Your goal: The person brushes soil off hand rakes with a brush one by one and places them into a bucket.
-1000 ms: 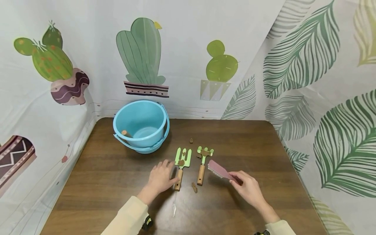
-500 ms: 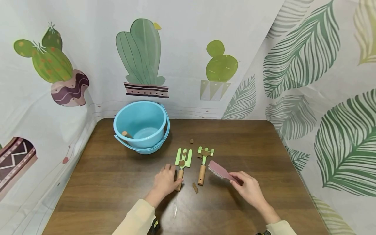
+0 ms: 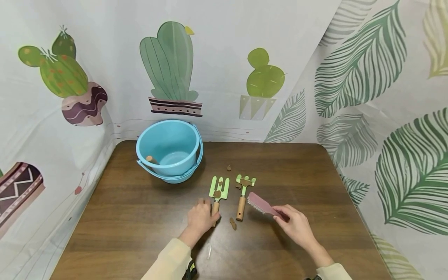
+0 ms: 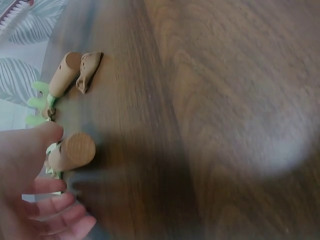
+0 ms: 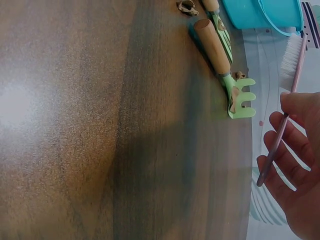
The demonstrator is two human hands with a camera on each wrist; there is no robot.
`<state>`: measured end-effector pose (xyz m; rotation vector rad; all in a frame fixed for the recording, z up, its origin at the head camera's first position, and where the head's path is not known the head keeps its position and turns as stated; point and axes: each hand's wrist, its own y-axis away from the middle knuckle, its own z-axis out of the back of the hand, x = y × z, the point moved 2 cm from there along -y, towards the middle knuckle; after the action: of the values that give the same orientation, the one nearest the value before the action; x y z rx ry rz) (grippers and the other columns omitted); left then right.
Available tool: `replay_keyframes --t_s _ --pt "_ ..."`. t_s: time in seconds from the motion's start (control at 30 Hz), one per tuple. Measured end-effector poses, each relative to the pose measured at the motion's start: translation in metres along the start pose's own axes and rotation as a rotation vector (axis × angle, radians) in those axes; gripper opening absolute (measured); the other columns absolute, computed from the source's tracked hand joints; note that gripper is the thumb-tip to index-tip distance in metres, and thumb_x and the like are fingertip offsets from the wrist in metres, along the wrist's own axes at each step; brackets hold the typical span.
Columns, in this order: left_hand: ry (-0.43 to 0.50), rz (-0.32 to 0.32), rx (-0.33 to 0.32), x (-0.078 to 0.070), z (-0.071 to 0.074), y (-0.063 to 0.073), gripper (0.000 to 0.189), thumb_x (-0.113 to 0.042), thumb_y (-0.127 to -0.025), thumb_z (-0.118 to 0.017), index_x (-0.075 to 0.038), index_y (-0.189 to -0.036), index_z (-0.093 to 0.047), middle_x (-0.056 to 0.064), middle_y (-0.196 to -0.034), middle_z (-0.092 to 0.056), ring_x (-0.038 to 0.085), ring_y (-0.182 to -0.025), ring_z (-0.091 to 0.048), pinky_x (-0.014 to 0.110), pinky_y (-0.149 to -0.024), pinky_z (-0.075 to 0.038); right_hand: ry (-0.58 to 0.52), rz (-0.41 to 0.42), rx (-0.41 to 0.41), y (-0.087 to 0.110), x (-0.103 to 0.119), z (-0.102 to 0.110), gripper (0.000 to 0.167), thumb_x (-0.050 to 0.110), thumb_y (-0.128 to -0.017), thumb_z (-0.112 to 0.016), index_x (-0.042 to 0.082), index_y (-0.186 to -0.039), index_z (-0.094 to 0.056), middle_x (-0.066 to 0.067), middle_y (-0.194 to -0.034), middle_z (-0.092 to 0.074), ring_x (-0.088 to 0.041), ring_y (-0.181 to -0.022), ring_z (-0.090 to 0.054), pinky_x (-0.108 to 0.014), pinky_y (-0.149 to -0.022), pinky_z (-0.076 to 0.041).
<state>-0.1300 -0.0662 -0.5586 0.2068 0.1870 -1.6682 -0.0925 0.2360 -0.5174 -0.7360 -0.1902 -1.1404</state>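
My left hand [image 3: 200, 216] is low at the wooden handle of a green hand fork [image 3: 219, 191], which lies on the table with a dry brown leaf bit on its tines. In the left wrist view, the thumb is on one side of the handle [image 4: 75, 151] and the loosely bent fingers [image 4: 57, 204] on the other, with small gaps showing. A pink brush [image 3: 260, 203] with white bristles is pinched in my right hand [image 3: 294, 224], raised over the table. Between the hands lies a small green rake [image 3: 241, 200], also with leaf bits on its head.
A light blue bucket [image 3: 196, 155] stands at the back left, a wooden handle end [image 3: 151, 159] showing inside. Loose dry leaf pieces lie near the tools, one [image 3: 233, 223] in front and one [image 3: 229, 168] behind. A printed cloth [image 3: 224, 70] hangs behind the table [image 3: 287, 167].
My left hand has moved right from beside the fork to its handle, thumb now across to the handle's right side. The right hand and brush have barely moved.
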Motion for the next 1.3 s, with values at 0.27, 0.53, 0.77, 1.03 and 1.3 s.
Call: replay_keyframes --t_s 0.27,0.53,0.77,1.03,1.3 --pt "0.019 0.062 -0.031 -0.008 -0.004 -0.002 0.044 -0.047 -0.070 -0.070 -0.007 -0.083 -0.059 0.009 -0.078 -0.050 0.026 -0.056 -0.056 0.037 -0.041 -0.041 0.010 0.000 -0.008 0.000 0.001 0.000 0.032 0.005 -0.066 -0.080 0.018 -0.094 -0.070 0.012 -0.081 -0.063 0.002 -0.067 -0.054 -0.009 -0.060 -0.040" --pt "0.019 0.100 -0.011 -0.015 -0.004 -0.002 0.045 -0.042 -0.068 -0.074 -0.006 -0.090 -0.058 0.010 -0.075 -0.050 0.029 -0.058 -0.058 0.037 -0.041 -0.041 -0.004 0.006 0.000 0.000 0.003 -0.001 0.032 0.005 -0.066 -0.079 0.017 -0.094 -0.070 0.011 -0.081 -0.063 0.001 -0.067 -0.053 -0.009 -0.059 -0.040" --pt "0.108 0.133 0.014 -0.015 -0.003 -0.005 0.028 -0.025 -0.070 -0.073 -0.007 -0.081 -0.054 0.010 -0.072 -0.052 0.030 -0.061 -0.059 0.037 -0.043 -0.043 0.007 0.008 -0.005 0.002 0.001 -0.001 0.032 0.005 -0.066 -0.080 0.017 -0.094 -0.070 0.012 -0.081 -0.063 0.002 -0.067 -0.053 -0.009 -0.060 -0.040" --pt "0.124 0.150 0.013 -0.010 0.004 -0.008 0.023 -0.021 -0.070 -0.072 -0.010 -0.070 -0.051 0.011 -0.066 -0.060 0.033 -0.060 -0.061 0.041 -0.043 -0.042 0.002 0.011 -0.008 0.004 0.000 0.000 0.032 0.004 -0.065 -0.080 0.016 -0.093 -0.070 0.011 -0.080 -0.063 0.002 -0.066 -0.052 -0.009 -0.059 -0.039" --pt "0.082 0.184 0.052 -0.002 0.006 -0.012 0.020 -0.022 -0.072 -0.067 -0.010 -0.075 -0.052 0.012 -0.067 -0.060 0.033 -0.062 -0.062 0.043 -0.045 -0.043 0.004 0.015 -0.015 0.004 -0.001 -0.001 0.033 0.003 -0.065 -0.080 0.017 -0.093 -0.070 0.012 -0.080 -0.063 0.002 -0.067 -0.053 -0.010 -0.060 -0.041"
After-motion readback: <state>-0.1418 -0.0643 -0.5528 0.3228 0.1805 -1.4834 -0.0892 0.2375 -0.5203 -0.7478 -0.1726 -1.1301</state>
